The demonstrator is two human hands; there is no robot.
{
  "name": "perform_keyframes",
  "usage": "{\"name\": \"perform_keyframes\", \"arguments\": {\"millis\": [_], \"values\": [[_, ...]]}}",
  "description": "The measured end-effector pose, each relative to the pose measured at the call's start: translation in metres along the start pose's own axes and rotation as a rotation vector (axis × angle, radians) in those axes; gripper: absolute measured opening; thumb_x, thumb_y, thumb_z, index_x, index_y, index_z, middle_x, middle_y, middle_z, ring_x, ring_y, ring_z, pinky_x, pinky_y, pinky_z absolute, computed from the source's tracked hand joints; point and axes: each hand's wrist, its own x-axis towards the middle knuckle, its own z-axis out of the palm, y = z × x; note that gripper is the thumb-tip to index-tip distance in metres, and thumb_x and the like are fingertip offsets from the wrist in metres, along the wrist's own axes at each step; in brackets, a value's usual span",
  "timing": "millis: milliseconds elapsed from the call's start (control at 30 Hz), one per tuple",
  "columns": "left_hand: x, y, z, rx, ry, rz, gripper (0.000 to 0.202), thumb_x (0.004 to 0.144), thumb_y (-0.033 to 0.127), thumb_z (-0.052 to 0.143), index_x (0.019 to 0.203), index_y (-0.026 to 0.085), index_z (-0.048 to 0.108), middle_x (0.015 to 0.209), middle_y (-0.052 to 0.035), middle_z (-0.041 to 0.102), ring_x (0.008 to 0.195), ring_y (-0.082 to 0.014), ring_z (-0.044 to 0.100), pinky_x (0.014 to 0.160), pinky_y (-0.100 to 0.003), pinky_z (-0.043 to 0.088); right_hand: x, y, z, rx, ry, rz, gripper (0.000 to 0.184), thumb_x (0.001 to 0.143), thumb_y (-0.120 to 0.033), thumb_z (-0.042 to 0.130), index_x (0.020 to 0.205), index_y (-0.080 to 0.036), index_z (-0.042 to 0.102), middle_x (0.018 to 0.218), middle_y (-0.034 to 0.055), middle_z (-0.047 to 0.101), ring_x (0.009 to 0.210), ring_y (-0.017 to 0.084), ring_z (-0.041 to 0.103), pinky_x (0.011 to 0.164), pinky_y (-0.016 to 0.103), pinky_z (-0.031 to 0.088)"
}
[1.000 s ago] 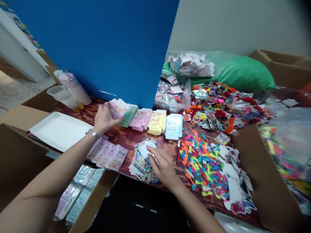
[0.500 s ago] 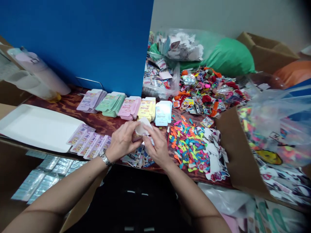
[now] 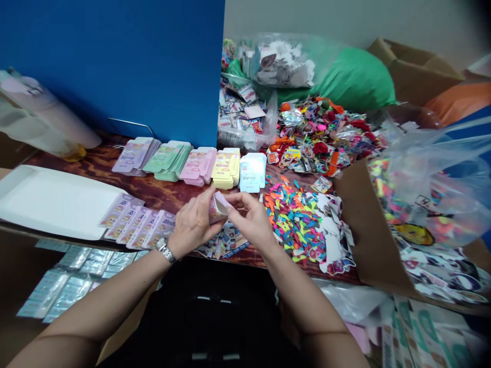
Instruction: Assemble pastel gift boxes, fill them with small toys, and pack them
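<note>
Both my hands meet over the front of the wooden table. My left hand, with a watch on the wrist, is closed around a small pale pink flat-packed box. My right hand pinches the same box from the right, fingers on its open white flap. Under my hands lies a loose pile of picture cards. Behind them stand stacks of flat boxes in a row: lilac, green, pink, yellow and light blue.
A white tray lies at the left, with a row of lilac packets beside it. A heap of small coloured shapes and mixed trinkets fills the right. A blue board stands behind; cardboard boxes flank the table.
My left hand came back from the far stacks with a pink box and my right hand left the card pile; both now hold the box. The view swung right.
</note>
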Motion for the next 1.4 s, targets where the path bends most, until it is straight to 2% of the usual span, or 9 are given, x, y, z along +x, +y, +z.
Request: {"name": "perform_keyframes", "arguments": {"millis": [200,400,600,700,800,933,1067,1233,1400], "values": [[0.004,0.004,-0.002,0.112,-0.059,-0.014,0.099,0.082,0.04,0.063,0.156,0.008,0.005,0.125,-0.022,0.059,0.102,-0.0327,0.062,0.08,-0.042,0.053,-0.011,-0.009,0.003,-0.365,0.053,-0.311,0.025,0.094,-0.019,0.054,0.111,-0.024,0.072,0.106,0.0048,0.073,0.101,0.019,0.068,0.093,0.034,0.055],[0.009,0.011,-0.005,0.244,-0.127,-0.013,0.096,0.084,0.048,0.055,0.154,0.001,0.008,0.113,-0.0232,0.059,0.09,-0.0324,0.06,0.07,-0.042,0.05,-0.027,0.002,0.022,-0.468,0.104,-0.463,0.044,0.1,-0.017,0.042,0.142,-0.023,0.053,0.133,0.0073,0.065,0.123,0.021,0.061,0.107,0.038,0.05],[0.008,0.009,-0.009,0.215,-0.187,0.021,0.088,0.086,0.039,0.054,0.155,0.005,0.012,0.112,-0.0223,0.059,0.096,-0.0345,0.06,0.08,-0.047,0.052,-0.025,0.017,0.02,-0.365,0.046,-0.334,0.042,0.099,-0.024,0.048,0.141,-0.023,0.054,0.137,0.0061,0.062,0.125,0.02,0.06,0.11,0.037,0.049],[0.006,0.002,-0.014,0.054,-0.011,0.116,0.103,0.081,0.051,0.066,0.157,0.019,0.006,0.137,-0.0224,0.049,0.124,-0.0413,0.051,0.107,-0.063,0.036,-0.017,0.027,0.008,-0.158,0.178,-0.139,0.039,0.098,-0.033,0.052,0.134,-0.021,0.06,0.131,0.0085,0.066,0.12,0.022,0.064,0.105,0.04,0.053],[0.003,-0.002,-0.011,-0.264,0.098,0.082,0.125,0.073,0.058,0.074,0.155,0.025,-0.014,0.153,-0.0223,0.031,0.142,-0.0395,0.035,0.114,-0.062,0.032,-0.012,0.035,0.005,0.098,0.277,0.053,0.045,0.098,-0.044,0.05,0.136,-0.02,0.056,0.129,0.0106,0.066,0.115,0.023,0.066,0.095,0.041,0.059],[0.001,0.001,-0.001,-0.618,-0.031,-0.137,0.105,0.08,0.06,0.066,0.155,0.025,0.002,0.148,-0.0193,0.042,0.138,-0.0318,0.045,0.108,-0.051,0.047,-0.016,0.038,0.014,0.24,0.038,0.081,0.047,0.098,-0.048,0.047,0.136,-0.022,0.054,0.126,0.0089,0.068,0.108,0.02,0.069,0.089,0.035,0.06],[0.004,-0.006,-0.006,-0.633,-0.001,-0.289,0.08,0.082,0.063,0.062,0.144,0.023,0.032,0.132,-0.0133,0.057,0.123,-0.0277,0.059,0.103,-0.047,0.052,-0.011,0.044,0.008,-0.157,-0.123,-0.03,0.045,0.097,-0.044,0.051,0.137,-0.023,0.054,0.118,0.0091,0.07,0.104,0.021,0.069,0.09,0.037,0.057],[0.008,-0.021,-0.016,-0.562,0.135,-0.396,0.072,0.076,0.056,0.071,0.133,0.022,0.043,0.118,-0.0081,0.064,0.107,-0.025,0.065,0.098,-0.045,0.054,0.006,0.054,0.01,-0.865,-0.205,-0.064,0.071,0.086,-0.05,0.068,0.143,-0.015,0.047,0.133,0.0226,0.058,0.121,0.036,0.056,0.095,0.051,0.05],[0.002,-0.027,-0.011,-0.577,0.023,-0.402,0.078,0.074,0.049,0.074,0.136,0.02,0.039,0.12,-0.0105,0.058,0.109,-0.0263,0.062,0.094,-0.044,0.054,0.012,0.066,0.016,-0.899,-0.201,0.005,0.058,0.087,-0.034,0.069,0.138,-0.013,0.051,0.12,0.0196,0.066,0.114,0.032,0.06,0.094,0.046,0.049]]}}
